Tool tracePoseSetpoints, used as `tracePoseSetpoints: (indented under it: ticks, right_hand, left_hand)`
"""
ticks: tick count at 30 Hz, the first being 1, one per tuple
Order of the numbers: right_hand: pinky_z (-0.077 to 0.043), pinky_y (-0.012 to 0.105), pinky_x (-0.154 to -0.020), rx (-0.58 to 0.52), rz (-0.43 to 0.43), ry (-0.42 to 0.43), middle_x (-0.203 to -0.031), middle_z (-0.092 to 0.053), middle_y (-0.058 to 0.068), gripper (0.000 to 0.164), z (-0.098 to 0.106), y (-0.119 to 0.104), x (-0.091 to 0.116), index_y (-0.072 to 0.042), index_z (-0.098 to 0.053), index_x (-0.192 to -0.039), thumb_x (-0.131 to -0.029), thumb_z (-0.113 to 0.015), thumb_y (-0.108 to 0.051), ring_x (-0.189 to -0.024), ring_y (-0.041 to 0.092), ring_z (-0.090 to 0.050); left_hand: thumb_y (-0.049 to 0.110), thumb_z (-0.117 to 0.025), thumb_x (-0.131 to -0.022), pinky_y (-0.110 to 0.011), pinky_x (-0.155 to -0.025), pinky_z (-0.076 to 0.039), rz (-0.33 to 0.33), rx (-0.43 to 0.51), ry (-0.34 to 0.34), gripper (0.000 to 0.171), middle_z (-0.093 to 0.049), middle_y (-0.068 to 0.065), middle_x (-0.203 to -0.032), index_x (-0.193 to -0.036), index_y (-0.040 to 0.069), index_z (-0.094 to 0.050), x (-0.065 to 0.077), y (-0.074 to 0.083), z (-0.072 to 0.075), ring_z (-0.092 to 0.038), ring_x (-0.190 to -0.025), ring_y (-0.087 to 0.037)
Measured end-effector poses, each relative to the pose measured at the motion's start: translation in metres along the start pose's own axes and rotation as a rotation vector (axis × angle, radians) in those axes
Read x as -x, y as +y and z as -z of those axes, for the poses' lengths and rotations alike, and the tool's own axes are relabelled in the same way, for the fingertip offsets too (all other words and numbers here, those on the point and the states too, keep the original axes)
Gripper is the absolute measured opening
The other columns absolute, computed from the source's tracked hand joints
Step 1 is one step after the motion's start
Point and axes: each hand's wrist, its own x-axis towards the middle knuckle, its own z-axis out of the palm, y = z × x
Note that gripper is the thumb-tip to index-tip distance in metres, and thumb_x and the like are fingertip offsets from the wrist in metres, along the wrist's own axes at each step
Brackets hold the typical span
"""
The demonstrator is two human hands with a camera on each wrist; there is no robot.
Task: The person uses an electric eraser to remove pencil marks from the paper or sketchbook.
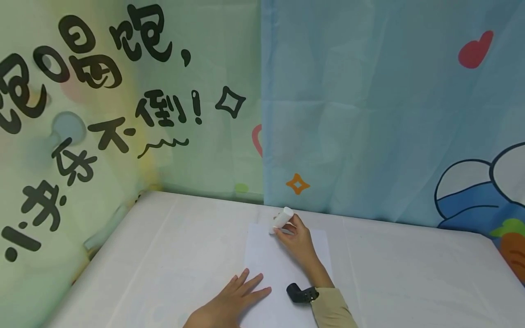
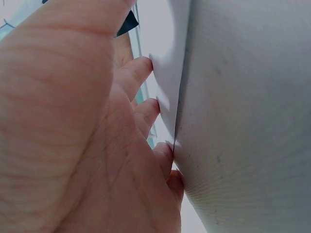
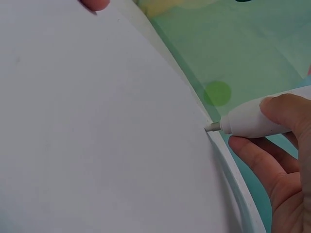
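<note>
A sheet of white paper lies on the white-covered table. My right hand pinches a thick white marker between thumb and fingers near the far edge of the sheet. In the right wrist view the marker's narrow grey tip is right at the paper's surface. My left hand rests with fingers spread over the sheet's near left edge. Its fingertips touch the paper in the left wrist view, and a fingertip shows at the top of the right wrist view.
A white cloth covers the table around the sheet. Behind it hangs a blue curtain, and a green and yellow printed one stands at the left and back. A black wrist camera sits on the right wrist, low over the paper.
</note>
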Motion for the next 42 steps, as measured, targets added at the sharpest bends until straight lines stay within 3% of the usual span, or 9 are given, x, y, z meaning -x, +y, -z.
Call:
tracePoseSetpoints:
  ticks: [5,12,17,31,42]
  right_hand:
    - [-0.056,0.028,-0.080,-0.011,0.017,-0.002,-0.114,-0.060,0.030,0.045,0.0009,-0.0007,-0.0005,0.012,-0.050,-0.122,-0.081,-0.069,0.013,-0.100,0.046,-0.064]
    - [-0.055,0.024,-0.080,-0.017,-0.001,0.001,-0.114,-0.061,0.028,0.044,0.0022,0.0001,-0.0003,0.011,-0.051,-0.122,-0.082,-0.070,0.012,-0.100,0.035,-0.066]
    - [-0.055,0.026,-0.081,-0.010,-0.020,-0.003,-0.116,-0.060,0.028,0.045,0.0032,0.0003,-0.0003,0.010,-0.050,-0.124,-0.083,-0.069,0.011,-0.103,0.043,-0.064]
    - [-0.056,0.027,-0.079,0.005,0.005,0.020,-0.115,-0.060,0.030,0.046,0.0062,0.0017,-0.0005,0.012,-0.050,-0.123,-0.082,-0.070,0.012,-0.101,0.043,-0.064]
    - [-0.056,0.026,-0.078,0.004,0.005,0.031,-0.115,-0.060,0.028,0.045,0.0081,-0.0002,0.0004,0.011,-0.051,-0.123,-0.082,-0.070,0.011,-0.100,0.044,-0.065]
  left_hand:
    - [0.057,-0.070,-0.081,-0.053,-0.114,-0.026,0.008,-0.006,-0.006,0.087,-0.025,-0.004,-0.161,-0.154,0.028,-0.031,-0.0011,-0.0018,-0.0022,-0.019,-0.147,-0.038]
    - [0.057,-0.069,-0.082,-0.052,-0.115,-0.025,0.028,0.000,-0.027,0.087,-0.023,-0.002,-0.162,-0.154,0.029,-0.029,-0.0019,-0.0016,-0.0029,-0.017,-0.148,-0.036]
    - [0.057,-0.067,-0.084,-0.050,-0.116,-0.024,-0.003,-0.010,0.003,0.085,-0.025,-0.005,-0.161,-0.154,0.026,-0.031,0.0007,-0.0005,-0.0020,-0.019,-0.147,-0.037]
    - [0.060,-0.065,-0.084,-0.050,-0.115,-0.026,-0.016,-0.048,0.032,0.084,-0.027,-0.005,-0.160,-0.153,0.026,-0.032,0.0019,-0.0012,-0.0036,-0.021,-0.147,-0.037]
    - [0.058,-0.066,-0.084,-0.052,-0.115,-0.025,0.017,-0.020,-0.012,0.084,-0.024,-0.004,-0.161,-0.154,0.029,-0.029,-0.0018,-0.0019,-0.0032,-0.019,-0.147,-0.037]
